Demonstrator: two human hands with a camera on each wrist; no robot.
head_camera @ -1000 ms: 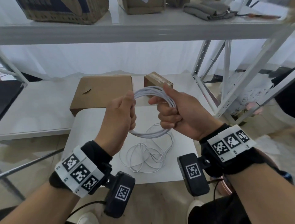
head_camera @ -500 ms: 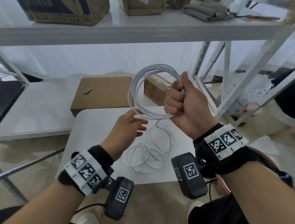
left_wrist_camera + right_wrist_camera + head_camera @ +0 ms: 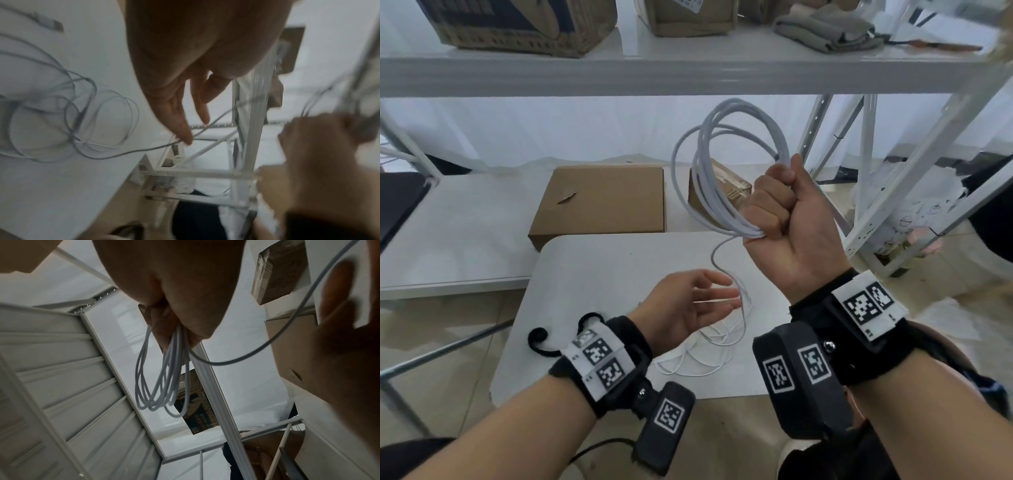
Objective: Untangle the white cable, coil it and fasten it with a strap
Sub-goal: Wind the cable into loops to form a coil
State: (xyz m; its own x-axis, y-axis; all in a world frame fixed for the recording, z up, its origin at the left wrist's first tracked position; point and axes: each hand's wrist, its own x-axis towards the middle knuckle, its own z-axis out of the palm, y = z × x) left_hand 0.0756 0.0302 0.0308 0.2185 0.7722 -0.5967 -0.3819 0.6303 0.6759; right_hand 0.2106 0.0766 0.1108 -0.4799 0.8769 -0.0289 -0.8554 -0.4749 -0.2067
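My right hand [image 3: 774,202] is raised in a fist and grips a bundle of several loops of the white cable [image 3: 705,171], which stands up above the fist. In the right wrist view the loops [image 3: 162,382] hang from the fingers. One strand runs down from the fist to a loose tangle of cable [image 3: 709,346] on the small white table [image 3: 592,281]. My left hand [image 3: 705,298] hovers low over that tangle, fingers spread and relaxed; in the left wrist view a fingertip [image 3: 185,134] lies against the trailing strand. No strap is visible.
A flat cardboard box [image 3: 602,198] and a smaller box [image 3: 726,185] lie behind the table on a low white shelf. White metal rack legs [image 3: 866,164] stand to the right. The upper shelf [image 3: 688,72] carries boxes and folded cloth.
My right hand has lifted the coil higher and to the right. My left hand let go of the coil and dropped down toward the loose cable on the table.
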